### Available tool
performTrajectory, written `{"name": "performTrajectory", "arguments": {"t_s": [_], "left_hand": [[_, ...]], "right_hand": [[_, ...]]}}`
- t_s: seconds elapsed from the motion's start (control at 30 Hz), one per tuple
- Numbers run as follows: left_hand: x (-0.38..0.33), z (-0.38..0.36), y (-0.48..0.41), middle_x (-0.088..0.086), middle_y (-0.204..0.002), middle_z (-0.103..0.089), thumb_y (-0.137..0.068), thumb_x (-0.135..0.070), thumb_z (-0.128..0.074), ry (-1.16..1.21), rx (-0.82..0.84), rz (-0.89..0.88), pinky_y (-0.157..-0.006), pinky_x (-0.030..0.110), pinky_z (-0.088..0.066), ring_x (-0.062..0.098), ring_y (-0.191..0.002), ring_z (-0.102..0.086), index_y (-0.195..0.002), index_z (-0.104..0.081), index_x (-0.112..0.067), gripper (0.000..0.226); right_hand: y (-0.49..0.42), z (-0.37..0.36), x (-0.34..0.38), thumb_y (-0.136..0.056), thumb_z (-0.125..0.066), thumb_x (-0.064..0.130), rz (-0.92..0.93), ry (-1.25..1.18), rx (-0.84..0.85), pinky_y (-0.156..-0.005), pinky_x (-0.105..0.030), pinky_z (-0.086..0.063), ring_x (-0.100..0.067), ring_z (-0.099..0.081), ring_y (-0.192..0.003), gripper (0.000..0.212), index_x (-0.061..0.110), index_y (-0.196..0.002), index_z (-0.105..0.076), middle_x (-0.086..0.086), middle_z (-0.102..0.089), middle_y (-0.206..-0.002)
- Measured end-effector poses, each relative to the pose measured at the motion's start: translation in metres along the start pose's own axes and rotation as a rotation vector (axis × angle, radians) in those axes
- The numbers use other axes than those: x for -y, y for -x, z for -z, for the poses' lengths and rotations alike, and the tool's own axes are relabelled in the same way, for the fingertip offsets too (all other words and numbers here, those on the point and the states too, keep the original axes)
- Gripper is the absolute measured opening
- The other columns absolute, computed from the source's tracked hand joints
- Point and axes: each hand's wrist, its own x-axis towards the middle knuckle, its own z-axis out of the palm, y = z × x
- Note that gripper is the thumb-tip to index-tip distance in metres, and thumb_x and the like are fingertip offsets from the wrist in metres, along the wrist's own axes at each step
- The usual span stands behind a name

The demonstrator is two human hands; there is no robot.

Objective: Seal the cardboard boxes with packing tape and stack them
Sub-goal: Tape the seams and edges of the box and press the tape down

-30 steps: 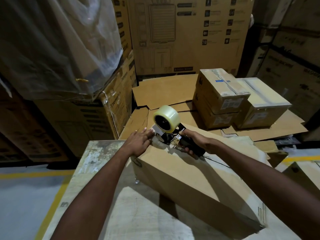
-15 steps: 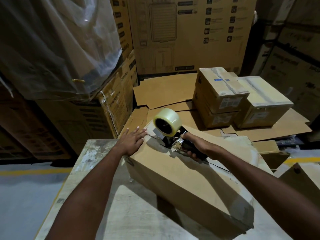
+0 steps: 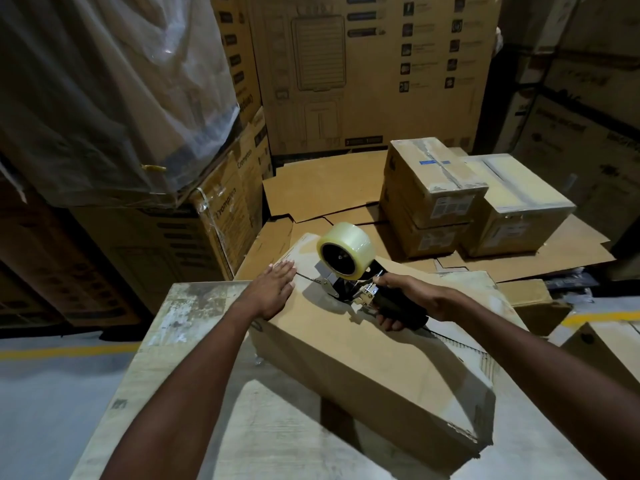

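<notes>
Presently, the left hand (image 3: 274,288) lies flat, fingers straight, pressing the far left corner of the cardboard box (image 3: 381,368), skewed on the worktop (image 3: 187,323). Should that hand lift, the flaps may spring and the tape wrinkle. Right of it, the tape dispenser (image 3: 348,268) stands on the box top, its handle gripped by the right hand (image 3: 408,301). The box's far corner appears to overhang the worktop edge; a hard pull could shift it. Sealed boxes (image 3: 433,181) stand far right, well apart, with stacking room.

The left hand (image 3: 273,289) presses flat on a cardboard box (image 3: 363,348) lying on the surface (image 3: 194,375); the right hand (image 3: 408,299) grips a tape dispenser (image 3: 349,268) set on the box's top seam
</notes>
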Motion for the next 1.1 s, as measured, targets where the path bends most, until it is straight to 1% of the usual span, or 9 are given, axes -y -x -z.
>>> {"name": "performTrajectory", "arguments": {"t_s": [0.07, 0.2, 0.33, 0.5, 0.67, 0.73, 0.83, 0.9, 1.1], "left_hand": [[0.000, -0.002, 0.000, -0.003, -0.171, -0.005, -0.113, -0.033, -0.022, 0.042, -0.019, 0.026, -0.124, 0.028, 0.006, 0.009, -0.157, 0.000, -0.163, -0.014, -0.017, 0.054], [0.001, -0.005, 0.000, -0.006, -0.170, -0.013, -0.112, -0.032, -0.027, 0.104, -0.050, 0.042, -0.124, 0.027, 0.005, 0.006, -0.156, -0.006, -0.162, -0.024, -0.021, 0.051], [0.004, -0.003, -0.002, -0.009, -0.169, -0.017, -0.112, -0.033, -0.031, 0.107, -0.058, 0.047, -0.125, 0.032, -0.001, 0.006, -0.155, -0.011, -0.161, -0.028, -0.023, 0.051], [0.007, -0.007, -0.003, -0.009, -0.169, -0.020, -0.111, -0.036, -0.030, 0.103, -0.052, 0.044, -0.126, 0.037, -0.005, 0.005, -0.155, -0.013, -0.161, -0.030, -0.026, 0.051], [-0.007, -0.007, -0.002, -0.005, -0.171, -0.009, -0.108, -0.044, -0.018, 0.002, -0.002, 0.082, -0.126, 0.039, 0.005, 0.009, -0.157, -0.003, -0.163, -0.018, -0.021, 0.060], [-0.023, -0.009, 0.000, -0.004, -0.170, -0.005, -0.105, -0.050, -0.014, 0.056, 0.010, 0.057, -0.125, 0.036, 0.007, 0.010, -0.157, 0.002, -0.164, -0.015, -0.022, 0.065], [-0.049, -0.014, 0.002, -0.005, -0.170, -0.001, -0.111, -0.044, -0.021, 0.100, 0.019, 0.009, -0.125, 0.034, 0.006, 0.008, -0.156, 0.005, -0.164, -0.014, -0.025, 0.056], [-0.061, -0.016, 0.003, -0.006, -0.170, -0.002, -0.112, -0.041, -0.022, 0.102, 0.014, 0.024, -0.127, 0.034, 0.003, 0.007, -0.156, 0.003, -0.164, -0.014, -0.025, 0.055], [-0.066, -0.015, 0.004, -0.011, -0.170, -0.013, -0.111, -0.041, -0.026, 0.148, -0.025, 0.079, -0.127, 0.033, -0.003, 0.005, -0.155, -0.007, -0.162, -0.024, -0.029, 0.052]], "right_hand": [[0.001, -0.002, 0.001, -0.099, -0.043, 0.064, -0.017, -0.006, 0.031, -0.072, -0.038, -0.051, -0.032, -0.063, -0.082, 0.070, -0.002, -0.106, -0.064, -0.022, -0.067, -0.096], [0.008, -0.013, 0.009, -0.101, -0.038, 0.061, 0.006, 0.019, -0.078, -0.054, -0.028, -0.042, -0.021, -0.050, -0.056, 0.059, 0.009, -0.083, -0.060, -0.010, -0.056, -0.071], [0.019, -0.010, 0.002, -0.101, -0.038, 0.059, 0.032, 0.024, -0.095, -0.052, -0.028, -0.036, -0.018, -0.043, -0.053, 0.055, 0.012, -0.076, -0.055, -0.006, -0.051, -0.067], [0.052, 0.017, -0.036, -0.100, -0.038, 0.060, 0.010, 0.009, -0.116, -0.054, -0.029, -0.040, -0.020, -0.046, -0.056, 0.058, 0.006, -0.090, -0.057, -0.007, -0.053, -0.072], [0.058, 0.027, -0.041, -0.098, -0.041, 0.063, -0.024, 0.023, -0.065, -0.061, -0.032, -0.045, -0.023, -0.054, -0.063, 0.062, 0.003, -0.095, -0.060, -0.010, -0.058, -0.079], [0.057, 0.030, -0.036, -0.098, -0.042, 0.061, -0.038, -0.004, -0.031, -0.067, -0.035, -0.049, -0.026, -0.060, -0.071, 0.063, 0.001, -0.098, -0.062, -0.015, -0.062, -0.085], [0.057, 0.035, -0.033, -0.100, -0.039, 0.061, -0.061, -0.034, 0.066, -0.076, -0.037, -0.053, -0.032, -0.064, -0.086, 0.067, -0.002, -0.104, -0.063, -0.022, -0.066, -0.097], [0.056, 0.034, -0.032, -0.099, -0.040, 0.062, -0.062, -0.012, 0.095, -0.074, -0.037, -0.052, -0.031, -0.062, -0.082, 0.067, -0.001, -0.103, -0.064, -0.022, -0.065, -0.095], [0.059, 0.027, -0.030, -0.099, -0.041, 0.065, -0.004, 0.032, -0.027, -0.058, -0.029, -0.045, -0.017, -0.051, -0.060, 0.063, 0.005, -0.095, -0.061, -0.004, -0.056, -0.073]]}}
